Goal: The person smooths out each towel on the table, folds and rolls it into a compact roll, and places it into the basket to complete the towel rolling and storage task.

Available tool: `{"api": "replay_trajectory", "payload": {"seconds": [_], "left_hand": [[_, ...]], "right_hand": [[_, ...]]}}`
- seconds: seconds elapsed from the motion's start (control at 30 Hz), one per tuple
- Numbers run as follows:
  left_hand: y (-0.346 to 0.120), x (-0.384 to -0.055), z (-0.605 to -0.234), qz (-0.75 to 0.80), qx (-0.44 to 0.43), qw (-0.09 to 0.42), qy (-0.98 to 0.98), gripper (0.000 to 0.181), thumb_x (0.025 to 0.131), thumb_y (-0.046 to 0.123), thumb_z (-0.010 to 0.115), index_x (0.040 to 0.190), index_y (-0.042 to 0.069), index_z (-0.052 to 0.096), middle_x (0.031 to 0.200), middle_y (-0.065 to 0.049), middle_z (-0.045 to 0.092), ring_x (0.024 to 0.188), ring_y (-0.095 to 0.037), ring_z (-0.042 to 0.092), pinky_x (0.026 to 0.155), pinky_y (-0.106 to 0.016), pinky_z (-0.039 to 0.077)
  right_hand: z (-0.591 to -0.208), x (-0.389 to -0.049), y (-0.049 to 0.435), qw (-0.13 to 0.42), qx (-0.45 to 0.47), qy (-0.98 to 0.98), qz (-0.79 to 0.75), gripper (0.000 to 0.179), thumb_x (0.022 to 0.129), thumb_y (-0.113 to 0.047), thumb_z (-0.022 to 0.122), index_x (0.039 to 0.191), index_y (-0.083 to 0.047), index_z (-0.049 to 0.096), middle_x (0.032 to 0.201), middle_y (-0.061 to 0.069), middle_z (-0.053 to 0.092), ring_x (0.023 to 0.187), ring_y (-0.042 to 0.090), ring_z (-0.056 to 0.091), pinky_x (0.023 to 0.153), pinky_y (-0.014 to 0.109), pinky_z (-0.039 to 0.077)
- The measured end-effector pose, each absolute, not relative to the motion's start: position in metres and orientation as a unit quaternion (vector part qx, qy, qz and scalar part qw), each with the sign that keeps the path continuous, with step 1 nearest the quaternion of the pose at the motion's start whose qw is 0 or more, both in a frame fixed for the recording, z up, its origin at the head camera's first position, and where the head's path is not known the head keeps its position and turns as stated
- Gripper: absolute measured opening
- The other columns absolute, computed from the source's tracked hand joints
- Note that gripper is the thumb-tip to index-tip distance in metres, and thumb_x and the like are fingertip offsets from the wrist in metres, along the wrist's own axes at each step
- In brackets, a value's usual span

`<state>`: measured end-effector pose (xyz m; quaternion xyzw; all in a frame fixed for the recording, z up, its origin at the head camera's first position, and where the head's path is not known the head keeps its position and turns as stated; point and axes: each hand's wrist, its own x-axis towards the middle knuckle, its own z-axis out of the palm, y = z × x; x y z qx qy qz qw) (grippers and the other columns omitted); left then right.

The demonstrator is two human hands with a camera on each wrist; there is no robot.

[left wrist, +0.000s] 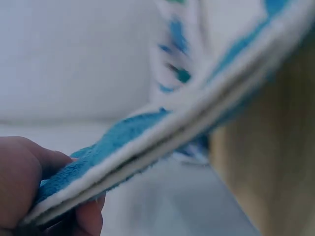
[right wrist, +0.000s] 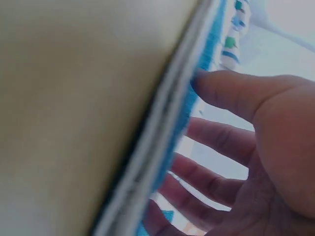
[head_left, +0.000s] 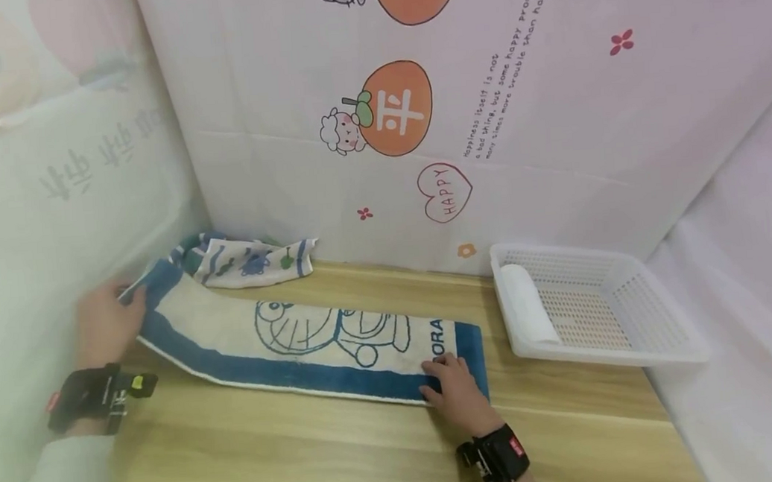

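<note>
A white towel point(head_left: 230, 323) with a blue border and a cartoon outline lies lengthwise on the table, folded in layers along its near edge. My left hand point(head_left: 111, 320) pinches its left end between thumb and fingers and holds that end raised off the table. In the left wrist view the folded blue edge point(left wrist: 123, 142) runs up and away from the thumb. My right hand point(head_left: 460, 392) rests on the towel near its right end, by the printed letters. Its thumb and spread fingers point(right wrist: 221, 140) touch the upper face, not curled round the cloth.
Behind the towel's left part lies a crumpled patterned cloth point(head_left: 253, 264) against the back sheet. At the right stands a white plastic basket point(head_left: 609, 352) with a white roll point(head_left: 528, 302) inside. Printed sheets point(head_left: 557, 184) wall the wooden table point(head_left: 293, 456).
</note>
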<state>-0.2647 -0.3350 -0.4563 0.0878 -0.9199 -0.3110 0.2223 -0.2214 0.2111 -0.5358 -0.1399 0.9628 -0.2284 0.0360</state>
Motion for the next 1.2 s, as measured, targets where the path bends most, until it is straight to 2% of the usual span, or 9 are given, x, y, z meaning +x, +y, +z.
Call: {"api": "replay_trajectory", "payload": {"seconds": [0.07,0.2,0.33,0.53,0.67,0.8,0.93,1.07,1.2], "left_hand": [[-0.317,-0.266,-0.441,-0.333,0.080,0.232,-0.910,0.037,0.101,0.018,0.056,0.120,-0.013,0.063,0.122,-0.039,0.061,0.114,-0.056,0.055,0.098,-0.068,0.040],[-0.273,-0.272,-0.421,-0.377,0.053,0.277,-0.882,0.033,0.099,0.017,0.062,0.115,-0.012,0.067,0.116,-0.035,0.066,0.110,-0.053,0.059,0.098,-0.063,0.043],[-0.212,-0.282,-0.413,-0.426,0.015,0.307,-0.851,0.024,0.095,0.012,0.068,0.108,-0.008,0.070,0.109,-0.030,0.070,0.102,-0.047,0.064,0.094,-0.058,0.047],[-0.121,-0.291,-0.420,-0.482,-0.049,0.323,-0.813,0.017,0.092,0.012,0.074,0.101,-0.002,0.073,0.098,-0.021,0.074,0.089,-0.038,0.069,0.084,-0.051,0.054],[-0.075,-0.287,-0.428,-0.523,-0.086,0.278,-0.801,0.016,0.089,0.010,0.076,0.102,0.001,0.072,0.096,-0.018,0.074,0.084,-0.033,0.071,0.078,-0.049,0.058],[-0.044,-0.279,-0.441,-0.547,-0.130,0.211,-0.800,0.013,0.091,0.012,0.075,0.101,0.005,0.072,0.097,-0.012,0.074,0.087,-0.026,0.070,0.080,-0.045,0.058],[-0.026,-0.272,-0.456,-0.547,-0.189,0.151,-0.801,0.007,0.094,0.014,0.073,0.099,0.009,0.073,0.095,-0.004,0.073,0.090,-0.018,0.069,0.079,-0.039,0.057],[-0.017,-0.270,-0.467,-0.526,-0.237,0.126,-0.807,0.005,0.095,0.015,0.073,0.100,0.013,0.074,0.095,0.002,0.073,0.092,-0.014,0.069,0.083,-0.036,0.058],[-0.008,-0.271,-0.473,-0.506,-0.291,0.108,-0.805,0.012,0.094,0.012,0.073,0.106,0.013,0.074,0.102,-0.001,0.073,0.098,-0.016,0.069,0.087,-0.035,0.058]], "right_hand": [[-0.531,-0.225,0.212,0.036,-0.153,0.956,-0.248,0.036,0.096,-0.021,0.071,0.126,-0.001,0.068,0.125,0.018,0.063,0.117,0.034,0.055,0.097,0.052,0.049],[-0.521,-0.234,0.207,0.031,-0.174,0.943,-0.282,0.035,0.099,-0.020,0.066,0.128,0.001,0.066,0.128,0.018,0.066,0.125,0.037,0.057,0.103,0.054,0.048],[-0.504,-0.239,0.197,0.017,-0.183,0.927,-0.327,0.040,0.102,-0.023,0.062,0.136,-0.002,0.061,0.135,0.016,0.062,0.130,0.034,0.055,0.104,0.053,0.048],[-0.478,-0.241,0.180,-0.012,-0.210,0.885,-0.415,0.042,0.107,-0.034,0.052,0.142,-0.011,0.058,0.138,0.009,0.060,0.126,0.028,0.056,0.105,0.056,0.046],[-0.466,-0.244,0.170,-0.031,-0.207,0.865,-0.456,0.045,0.109,-0.040,0.044,0.141,-0.012,0.058,0.141,0.008,0.060,0.129,0.025,0.057,0.107,0.051,0.047],[-0.465,-0.247,0.162,-0.043,-0.192,0.849,-0.490,0.045,0.110,-0.039,0.040,0.139,-0.011,0.060,0.138,0.009,0.063,0.123,0.029,0.062,0.102,0.049,0.052],[-0.472,-0.251,0.158,-0.029,-0.192,0.841,-0.506,0.045,0.112,-0.036,0.036,0.136,-0.010,0.063,0.131,0.011,0.067,0.115,0.033,0.065,0.097,0.047,0.054],[-0.475,-0.254,0.159,0.000,-0.170,0.832,-0.529,0.047,0.112,-0.036,0.032,0.127,-0.006,0.066,0.121,0.013,0.068,0.111,0.028,0.066,0.094,0.048,0.056],[-0.464,-0.250,0.162,0.015,-0.147,0.807,-0.571,0.047,0.113,-0.029,0.032,0.116,0.004,0.065,0.112,0.021,0.067,0.104,0.027,0.068,0.093,0.048,0.058]]}}
